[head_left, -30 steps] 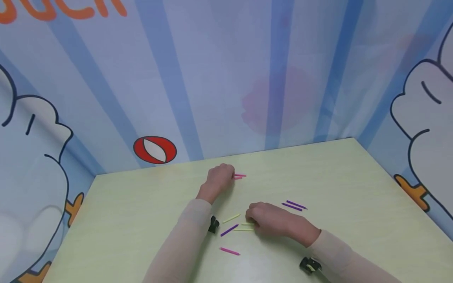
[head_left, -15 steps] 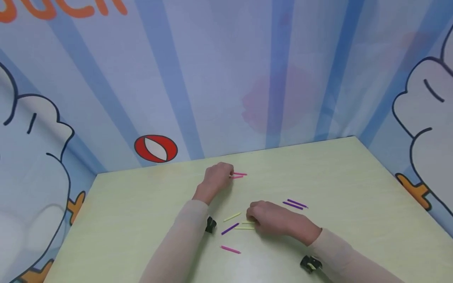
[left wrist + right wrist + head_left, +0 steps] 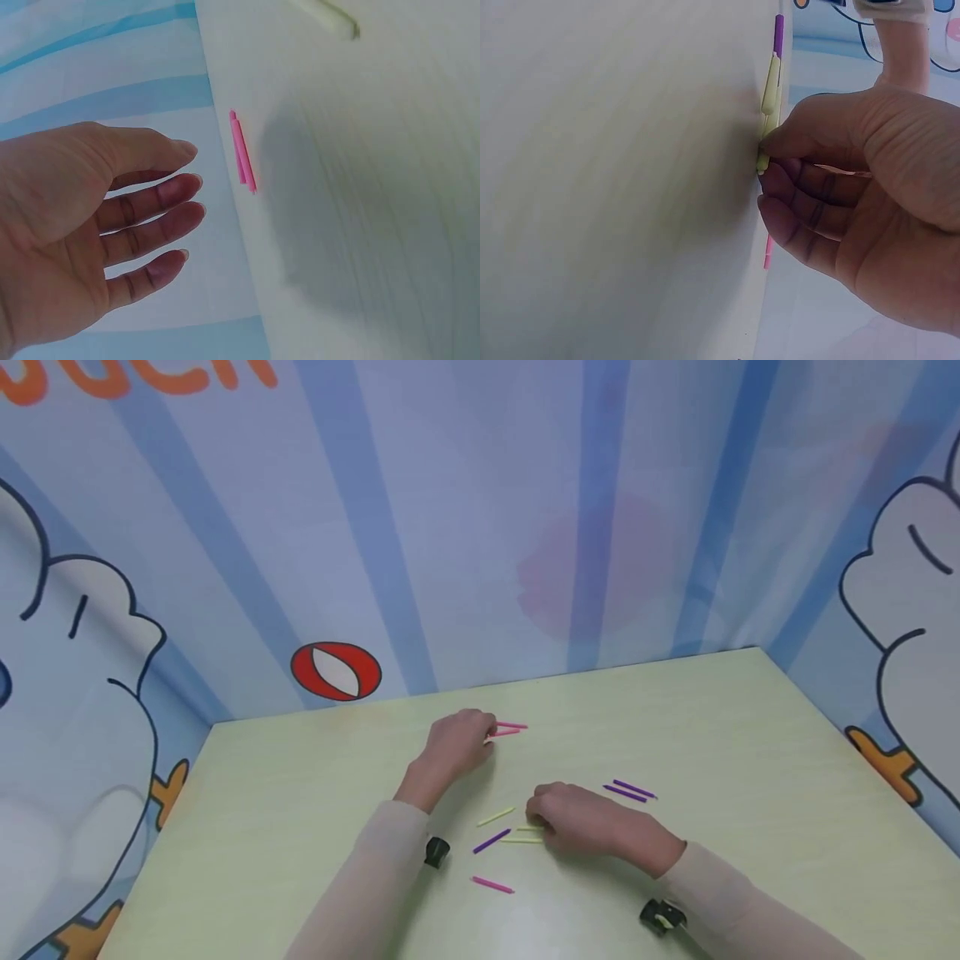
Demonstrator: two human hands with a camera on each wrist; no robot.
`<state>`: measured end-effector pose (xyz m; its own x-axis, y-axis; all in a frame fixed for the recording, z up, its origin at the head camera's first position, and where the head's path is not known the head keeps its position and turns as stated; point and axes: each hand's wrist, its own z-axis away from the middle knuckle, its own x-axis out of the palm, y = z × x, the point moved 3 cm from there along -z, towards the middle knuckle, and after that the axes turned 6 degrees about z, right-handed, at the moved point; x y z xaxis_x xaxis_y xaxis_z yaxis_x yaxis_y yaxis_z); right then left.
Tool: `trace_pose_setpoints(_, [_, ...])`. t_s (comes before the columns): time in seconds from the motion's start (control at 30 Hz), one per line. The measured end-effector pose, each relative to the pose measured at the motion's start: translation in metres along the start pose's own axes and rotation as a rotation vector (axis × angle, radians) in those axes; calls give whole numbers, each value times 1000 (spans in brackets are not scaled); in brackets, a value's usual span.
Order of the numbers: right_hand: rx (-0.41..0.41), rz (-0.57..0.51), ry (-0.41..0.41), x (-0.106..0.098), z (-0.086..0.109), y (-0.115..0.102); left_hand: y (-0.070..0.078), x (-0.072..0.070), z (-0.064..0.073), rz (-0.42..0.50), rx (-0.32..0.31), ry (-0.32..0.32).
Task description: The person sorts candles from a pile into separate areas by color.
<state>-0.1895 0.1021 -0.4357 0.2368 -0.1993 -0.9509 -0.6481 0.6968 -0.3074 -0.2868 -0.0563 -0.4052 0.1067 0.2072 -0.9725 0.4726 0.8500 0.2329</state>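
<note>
My left hand (image 3: 459,745) hovers near the back of the table with its fingers loosely bent and parted. In the left wrist view, two thin pink sticks (image 3: 243,154) lie side by side on the table, apart from the fingertips. My right hand (image 3: 577,818) rests low over the middle of the table. Its thumb and forefinger pinch the end of a thin yellow stick (image 3: 763,160), seen in the right wrist view. A second yellow stick (image 3: 521,841) lies alongside, partly covered by the hand in the head view.
Left of my right hand lie another yellow stick (image 3: 496,817) and a purple stick (image 3: 491,841). A pink stick (image 3: 492,885) is closer to me. Two purple sticks (image 3: 630,791) lie beyond my right wrist. A printed curtain (image 3: 480,527) borders the table (image 3: 300,827).
My left hand has drawn slightly back to the left, leaving more of the pink sticks showing. My right hand stays in place at the yellow sticks.
</note>
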Motion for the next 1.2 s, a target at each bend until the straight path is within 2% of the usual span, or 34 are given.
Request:
trace_pose_setpoints(0.2, [-2,-2,7,0,0,-3,4,-1,21,2,29,-15])
trace_pose_setpoints(0.33, [-5,12,14,-2,-1,-1,6,0,30,6,44,-17])
trace_pose_setpoints(0.57, [-13,0,8,0,-2,-3,7,8,50,69,60,-42])
trace_pose_setpoints(0.7, [12,3,4,-1,-1,-3,13,10,56,91,69,-72])
trace_pose_setpoints(0.87, [3,-5,7,-1,0,-3,20,13,62,95,60,-112])
trace_pose_setpoints(1.2, [7,-4,15,-1,0,-3,24,17,76,133,87,-158])
